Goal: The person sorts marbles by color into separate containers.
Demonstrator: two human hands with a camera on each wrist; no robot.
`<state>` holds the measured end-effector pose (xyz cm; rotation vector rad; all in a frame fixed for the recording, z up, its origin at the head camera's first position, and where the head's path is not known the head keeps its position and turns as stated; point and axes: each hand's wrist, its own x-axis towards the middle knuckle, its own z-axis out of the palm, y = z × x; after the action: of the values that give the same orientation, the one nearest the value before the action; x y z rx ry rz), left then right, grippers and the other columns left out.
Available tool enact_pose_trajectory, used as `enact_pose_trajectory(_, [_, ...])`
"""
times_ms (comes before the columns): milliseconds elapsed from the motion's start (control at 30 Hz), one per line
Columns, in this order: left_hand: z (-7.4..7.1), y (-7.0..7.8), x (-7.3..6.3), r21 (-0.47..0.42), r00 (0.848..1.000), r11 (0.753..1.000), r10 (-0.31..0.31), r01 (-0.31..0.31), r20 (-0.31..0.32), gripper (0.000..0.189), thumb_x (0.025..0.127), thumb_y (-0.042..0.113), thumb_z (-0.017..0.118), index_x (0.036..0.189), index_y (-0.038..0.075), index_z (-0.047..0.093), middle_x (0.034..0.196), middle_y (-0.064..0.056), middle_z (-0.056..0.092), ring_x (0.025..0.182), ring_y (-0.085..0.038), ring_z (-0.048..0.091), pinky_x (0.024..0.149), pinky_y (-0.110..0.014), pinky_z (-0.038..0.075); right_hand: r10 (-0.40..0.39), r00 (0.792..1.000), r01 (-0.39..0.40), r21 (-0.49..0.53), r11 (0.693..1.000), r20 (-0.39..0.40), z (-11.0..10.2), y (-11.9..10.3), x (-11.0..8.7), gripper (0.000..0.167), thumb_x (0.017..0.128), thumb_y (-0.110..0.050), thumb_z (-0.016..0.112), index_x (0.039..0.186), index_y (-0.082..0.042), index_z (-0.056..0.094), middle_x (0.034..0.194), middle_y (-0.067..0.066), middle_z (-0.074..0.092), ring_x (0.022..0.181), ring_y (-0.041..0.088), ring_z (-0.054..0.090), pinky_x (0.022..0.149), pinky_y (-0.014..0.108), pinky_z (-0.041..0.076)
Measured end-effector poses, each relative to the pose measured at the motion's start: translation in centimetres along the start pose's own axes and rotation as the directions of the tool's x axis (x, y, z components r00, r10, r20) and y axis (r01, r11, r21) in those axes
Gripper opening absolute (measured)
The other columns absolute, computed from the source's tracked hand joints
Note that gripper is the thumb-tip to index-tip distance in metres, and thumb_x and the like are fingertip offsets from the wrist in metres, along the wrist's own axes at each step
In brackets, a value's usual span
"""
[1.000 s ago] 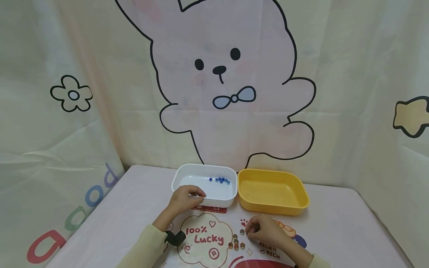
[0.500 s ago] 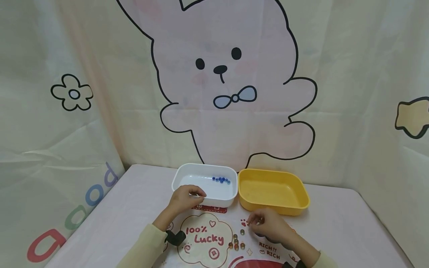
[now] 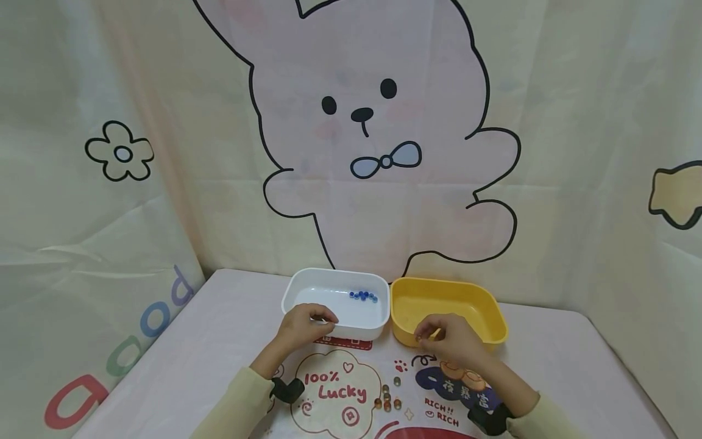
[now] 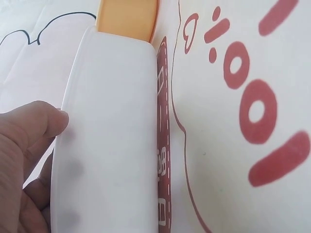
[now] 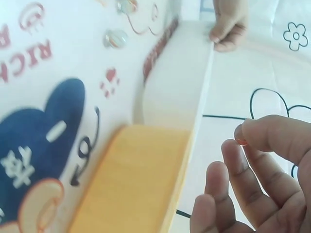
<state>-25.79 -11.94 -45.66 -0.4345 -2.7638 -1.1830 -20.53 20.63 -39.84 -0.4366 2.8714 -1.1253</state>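
My left hand (image 3: pixel 303 325) grips the near rim of the white tray (image 3: pixel 378 317), which holds blue marbles (image 3: pixel 363 296). My right hand (image 3: pixel 445 341) hovers over the yellow tray's (image 3: pixel 496 320) near edge, fingertips pinched together; I cannot tell what they hold. Loose marbles (image 3: pixel 387 401) lie on the mat (image 3: pixel 340 390).

Two tubs stand side by side, a white tub (image 3: pixel 336 303) with about seven blue beads (image 3: pixel 363 296) and a yellow tub (image 3: pixel 446 308) to its right, while roughly six brownish beads (image 3: pixel 387 397) lie before them.
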Motion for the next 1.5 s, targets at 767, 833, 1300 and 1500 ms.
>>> enact_pose_trajectory(767, [-0.2,0.4,0.0,-0.015,1.000,1.000,-0.014,0.014,0.001,0.005,0.080,0.029,0.074,0.085,0.027,0.074,0.087,0.013,0.069,0.084,-0.010,0.060,0.069,-0.030,0.047,0.013,0.998,-0.010,0.061,0.998,-0.056,-3.1,2.8,3.2,0.015,0.085,-0.020,0.072,0.095,-0.009,0.071,0.088,0.003,0.068,0.077,0.015,0.058,0.066,0.021,0.050])
enact_pose_trajectory(833, [-0.2,0.4,-0.1,-0.014,1.000,1.000,-0.016,0.016,0.000,0.006,0.080,0.030,0.074,0.085,0.027,0.074,0.086,0.013,0.069,0.084,-0.010,0.060,0.069,-0.030,0.047,0.021,0.998,-0.017,0.071,0.997,-0.055,-3.1,3.2,3.6,0.017,0.085,-0.021,0.072,0.096,-0.008,0.072,0.089,0.004,0.069,0.077,0.016,0.057,0.067,0.022,0.050])
enact_pose_trajectory(1300, [-0.3,0.8,-0.2,-0.024,1.000,0.999,-0.028,0.028,0.004,0.006,0.080,0.029,0.074,0.085,0.025,0.074,0.087,0.012,0.069,0.083,-0.011,0.060,0.068,-0.029,0.048,0.129,0.991,-0.121,0.152,0.981,-0.042,-2.6,7.0,6.5,0.025,0.086,-0.025,0.072,0.102,-0.006,0.071,0.093,0.007,0.067,0.079,0.023,0.058,0.066,0.031,0.049])
enact_pose_trajectory(1500, [-0.3,0.8,-0.2,-0.023,1.000,0.999,-0.024,0.024,0.002,0.006,0.080,0.029,0.074,0.085,0.026,0.074,0.087,0.012,0.069,0.084,-0.011,0.060,0.069,-0.029,0.048,0.128,0.991,-0.121,0.151,0.981,-0.039,-2.1,8.2,7.5,0.023,0.086,-0.023,0.071,0.102,-0.006,0.070,0.090,0.006,0.066,0.077,0.019,0.055,0.064,0.030,0.048])
